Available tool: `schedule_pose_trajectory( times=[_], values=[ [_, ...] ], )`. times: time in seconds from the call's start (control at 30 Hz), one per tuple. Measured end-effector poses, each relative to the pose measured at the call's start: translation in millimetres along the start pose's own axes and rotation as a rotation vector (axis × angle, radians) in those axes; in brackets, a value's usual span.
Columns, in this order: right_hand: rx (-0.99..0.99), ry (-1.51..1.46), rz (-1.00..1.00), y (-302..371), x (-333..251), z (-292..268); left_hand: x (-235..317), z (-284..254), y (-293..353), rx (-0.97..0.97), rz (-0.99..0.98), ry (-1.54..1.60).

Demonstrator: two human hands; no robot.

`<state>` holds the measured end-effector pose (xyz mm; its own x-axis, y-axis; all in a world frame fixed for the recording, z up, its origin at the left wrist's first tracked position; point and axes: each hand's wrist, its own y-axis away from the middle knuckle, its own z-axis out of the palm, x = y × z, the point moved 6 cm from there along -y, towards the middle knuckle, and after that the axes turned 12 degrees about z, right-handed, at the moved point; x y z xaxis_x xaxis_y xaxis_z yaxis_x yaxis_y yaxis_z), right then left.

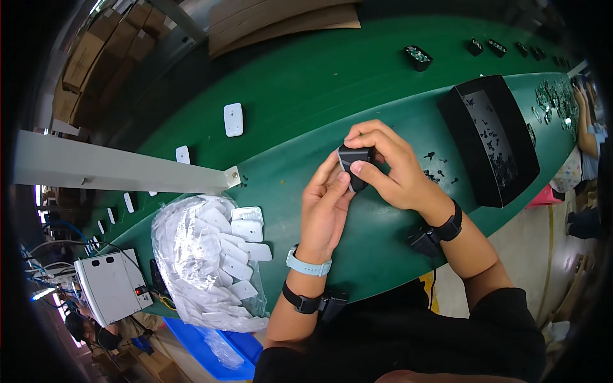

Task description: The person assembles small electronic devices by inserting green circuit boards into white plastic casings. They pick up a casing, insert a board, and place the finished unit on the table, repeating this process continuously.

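Observation:
Both my hands hold a small black plastic housing (355, 157) above the green bench. A pale strip shows along its left edge, perhaps a white cover, mostly hidden by fingers. My left hand (325, 207) closes on it from the left and below, thumb against its lower edge. From the right, my right hand (396, 167) grips it, with the thumb on its face and curled fingers over its top. Left of my hands, several white plastic covers (248, 231) spill out of a clear plastic bag (185, 255). To the right lie small black parts (434, 173).
A black box (456, 118) with small black parts stands right. Behind runs a green belt (300, 96) carrying a white cover (234, 120) and black housings with circuit boards (417, 58). A metal post (121, 163) juts in left, above a white machine (112, 287). Another person's arm (584, 124) shows far right.

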<state>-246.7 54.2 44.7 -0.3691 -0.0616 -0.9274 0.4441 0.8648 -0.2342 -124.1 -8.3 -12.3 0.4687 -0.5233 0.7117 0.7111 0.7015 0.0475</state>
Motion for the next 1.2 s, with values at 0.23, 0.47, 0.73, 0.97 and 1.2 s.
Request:
schedule_pose_trajectory(
  times=[0.23, 0.47, 0.73, 0.97, 1.2],
  values=[
    [-0.113, -0.111, 0.076, -1, 2, 4, 5, -9, -2, -0.043, 0.062, -0.131],
    [-0.04, -0.488, 0.326, 1, 30, 15, 33, -1, 0, 0.038, 0.521, -0.632],
    [-0.135, -0.259, 0.348, -78, 42, 57, 53, -7, 3, 0.21, 0.884, -1.2],
    [-0.133, 0.416, 0.241, -165, 81, 60, 47, -7, 1, 0.161, 0.849, -1.162],
    [0.064, 0.829, -0.207, -146, 42, 61, 47, -2, 5, 0.117, 0.888, -1.138]
  ],
)
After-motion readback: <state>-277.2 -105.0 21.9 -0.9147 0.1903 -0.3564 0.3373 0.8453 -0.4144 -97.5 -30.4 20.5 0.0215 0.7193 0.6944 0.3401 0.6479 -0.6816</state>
